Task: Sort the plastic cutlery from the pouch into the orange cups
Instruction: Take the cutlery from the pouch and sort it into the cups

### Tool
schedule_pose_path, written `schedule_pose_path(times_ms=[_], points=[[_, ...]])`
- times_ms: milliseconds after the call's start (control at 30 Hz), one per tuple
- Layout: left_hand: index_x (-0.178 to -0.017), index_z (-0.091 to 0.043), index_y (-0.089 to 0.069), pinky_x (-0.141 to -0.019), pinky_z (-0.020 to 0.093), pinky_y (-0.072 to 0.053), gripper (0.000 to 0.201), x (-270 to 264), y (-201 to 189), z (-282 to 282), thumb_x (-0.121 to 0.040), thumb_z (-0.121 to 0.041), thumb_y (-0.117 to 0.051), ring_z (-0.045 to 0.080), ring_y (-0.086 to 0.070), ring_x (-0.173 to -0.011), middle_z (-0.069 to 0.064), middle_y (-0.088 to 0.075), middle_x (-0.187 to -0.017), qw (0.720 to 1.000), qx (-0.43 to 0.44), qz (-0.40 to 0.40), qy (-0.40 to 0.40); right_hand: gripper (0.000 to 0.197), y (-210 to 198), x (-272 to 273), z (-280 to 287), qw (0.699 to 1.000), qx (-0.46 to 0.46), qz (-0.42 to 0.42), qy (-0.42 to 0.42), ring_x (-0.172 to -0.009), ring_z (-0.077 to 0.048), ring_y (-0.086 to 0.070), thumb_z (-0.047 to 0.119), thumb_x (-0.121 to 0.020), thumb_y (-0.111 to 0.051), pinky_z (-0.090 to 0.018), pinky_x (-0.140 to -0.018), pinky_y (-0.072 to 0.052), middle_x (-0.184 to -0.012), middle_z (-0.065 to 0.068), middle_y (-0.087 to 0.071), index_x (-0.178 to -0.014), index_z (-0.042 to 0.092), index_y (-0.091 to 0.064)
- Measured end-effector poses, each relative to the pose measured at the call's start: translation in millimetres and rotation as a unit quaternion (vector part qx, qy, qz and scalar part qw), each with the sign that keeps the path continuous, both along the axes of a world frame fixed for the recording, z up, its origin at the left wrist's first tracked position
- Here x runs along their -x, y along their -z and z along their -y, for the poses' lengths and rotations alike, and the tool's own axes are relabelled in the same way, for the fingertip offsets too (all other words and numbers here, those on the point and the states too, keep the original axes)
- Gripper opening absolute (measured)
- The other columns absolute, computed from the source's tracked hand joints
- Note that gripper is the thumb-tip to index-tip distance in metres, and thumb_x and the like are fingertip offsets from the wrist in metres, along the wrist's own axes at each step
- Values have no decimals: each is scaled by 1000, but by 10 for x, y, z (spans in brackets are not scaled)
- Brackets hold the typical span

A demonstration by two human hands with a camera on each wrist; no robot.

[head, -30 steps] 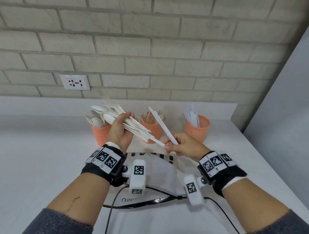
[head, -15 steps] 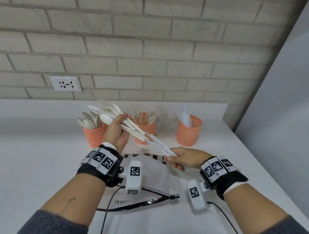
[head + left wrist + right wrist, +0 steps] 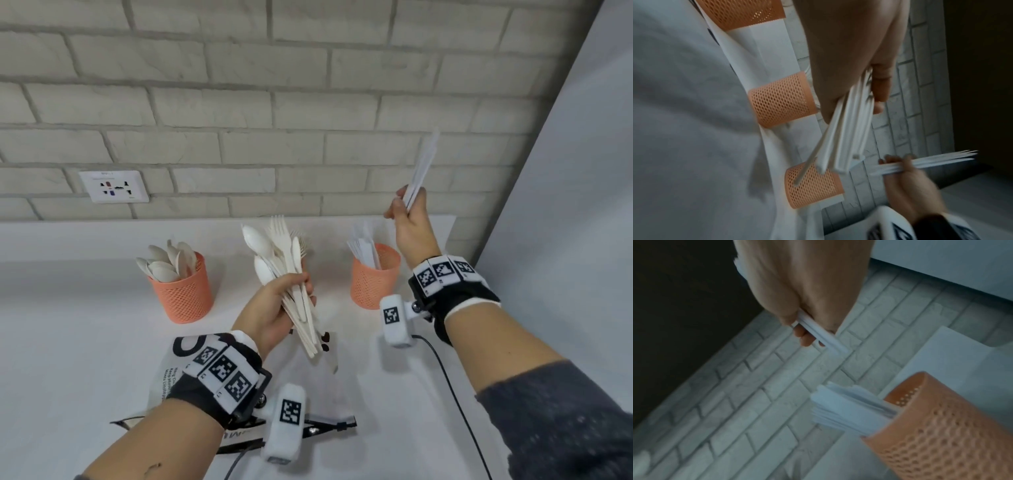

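While my right hand [image 3: 409, 224] pinches light, slippery knives [image 3: 422, 168] near their handles, the cup [image 3: 375, 277] waits at seven o'clock.

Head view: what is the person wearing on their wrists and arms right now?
Each wrist carries a black strap with white square-coded marker tiles, left and right. A white camera block with its own coded marker hangs under each wrist, left and right, trailing a black cable. Grey sleeves are pushed up the forearms.
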State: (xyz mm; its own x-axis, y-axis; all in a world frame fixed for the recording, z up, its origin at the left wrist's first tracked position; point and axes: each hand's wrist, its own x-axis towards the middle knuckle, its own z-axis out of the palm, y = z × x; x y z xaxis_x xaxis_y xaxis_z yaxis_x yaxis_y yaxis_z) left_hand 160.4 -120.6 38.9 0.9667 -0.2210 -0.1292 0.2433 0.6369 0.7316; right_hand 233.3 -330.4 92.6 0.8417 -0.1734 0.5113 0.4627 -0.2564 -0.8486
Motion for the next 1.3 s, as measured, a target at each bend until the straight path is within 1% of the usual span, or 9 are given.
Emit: schedule_pose_path(times_ms=[67, 233, 367, 500, 600, 767, 1000, 1133, 1300], points=[[-90, -12, -55, -56, 25, -51, 23, 15, -3, 12, -70, -2, -60, 14, -52, -54, 3, -48, -63, 999, -14, 21, 22, 8, 133, -124, 14, 999, -4, -31, 8, -78, -8, -51, 11, -99, -33, -8, -73, -42, -76, 3, -48, -105, 15, -36], [-99, -12, -57, -65, 30, -54, 28, 52, -15, 9, -72, -3, -59, 14, -60, -59, 1, -56, -66, 997, -14, 47, 65, 16, 481, -335, 75, 982, 47, -181, 8, -86, -18, -55, 18, -97, -43, -27, -76, -42, -93, -3, -56, -112, 13, -47], [-106, -12, -56, -60, 28, -52, 32, 42, -4, 25, -74, -7, -60, 14, -58, -58, 1, -58, -66, 995, -19, 48, 83, 13, 549, -402, 92, 966, 133, -222, 19, -90, -22, -54, 24, -96, -43, -30, -81, -38, -92, -4, -59, -91, 16, -52], [-99, -10, -59, -59, 28, -52, 17, 35, 8, 44, -83, -3, -59, 15, -59, -58, 1, -58, -64, 996, -45, 49, 64, 38, 440, -388, 75, 968, 86, -234, -20, -116, -22, -48, 6, -91, -41, -18, -86, -40, -127, -9, -50, -129, 10, -46], [-95, -10, -58, -58, 26, -52, 11, 15, 12, 32, -86, -2, -58, 13, -62, -60, -1, -62, -66, 994, -91, 43, 31, 52, 246, -250, 24, 997, 12, -74, 31, -111, -18, -46, -1, -81, -46, -15, -81, -41, -118, -8, -47, -131, 11, -43], [-111, -7, -56, -57, 23, -52, 30, -34, 13, 29, -83, -5, -64, 12, -64, -62, 0, -67, -76, 994, -107, 35, -12, 18, -35, 203, -416, 986, 114, 97, -74, -74, 1, -49, 3, -77, -59, -11, -70, -39, -83, 6, -52, -92, 12, -65], [-106, -8, -59, -63, 21, -54, 45, 85, -90, 18, -81, 24, -40, 9, -70, -79, 6, -69, -93, 979, -154, 127, -30, 9, 86, 628, -962, 954, 218, -40, -202, -65, -9, -55, 9, -77, -73, -18, -65, -48, -70, 6, -59, -82, 10, -66], [-119, -2, -54, -70, 25, -54, 44, 108, -77, -85, -80, 19, -48, 12, -67, -81, 7, -67, -96, 977, -165, 136, -16, 18, 63, 613, -956, 938, 211, -101, -257, -66, -7, -50, 11, -80, -70, -10, -58, -44, -72, 8, -54, -97, 11, -63], [-108, -1, -57, -61, 25, -50, 35, 106, -91, -143, -73, 3, -55, 14, -58, -67, 6, -62, -76, 980, -146, 126, 42, 15, 64, 627, -928, 940, 178, -111, -269, -73, -13, -53, 4, -84, -64, -25, -65, -50, -77, 2, -54, -98, 8, -61]])
